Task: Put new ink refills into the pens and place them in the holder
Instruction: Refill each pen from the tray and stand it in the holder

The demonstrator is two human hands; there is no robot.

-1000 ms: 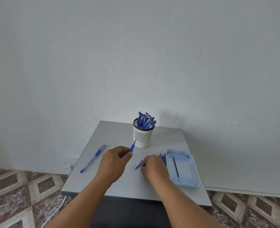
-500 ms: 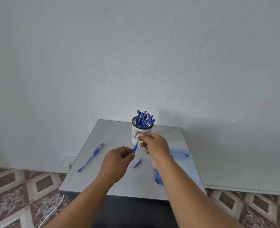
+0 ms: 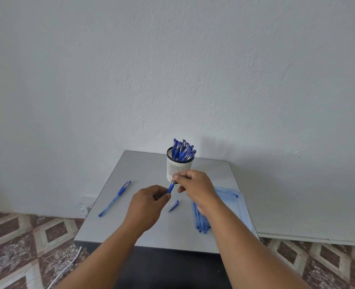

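both hands meet above the middle of the grey bench (image 3: 143, 170), in front of the white slotted holder (image 3: 177, 170). the left hand (image 3: 147, 207) has its fingers curled round the lower end of a blue pen barrel (image 3: 170, 188), which tilts up and to the right; the right hand (image 3: 195, 189) pinches the barrel's upper end between thumb and forefinger, just in front of the holder's base, and whether it also holds a refill there is too small to tell. the holder stands upright near the bench's far edge, close to the wall, crowded with capped blue pens (image 3: 182, 151) that lean right. a small blue pen tip piece (image 3: 174, 205) lies on the bench just below the hands, apart from both. a whole blue pen (image 3: 115, 198) lies diagonally on the left part of the bench, its lower end near the left edge and well apart from the hands. on the right, a bundle of blue refills (image 3: 199, 220) lies beside a pale blue tray (image 3: 238, 202), partly hidden under the right forearm; the tray sits close to the bench's right edge. bare bench surface shows between the lone pen and the left hand, and along the near edge between the two forearms. a white cable (image 3: 68, 268) trails over the patterned floor at lower left.
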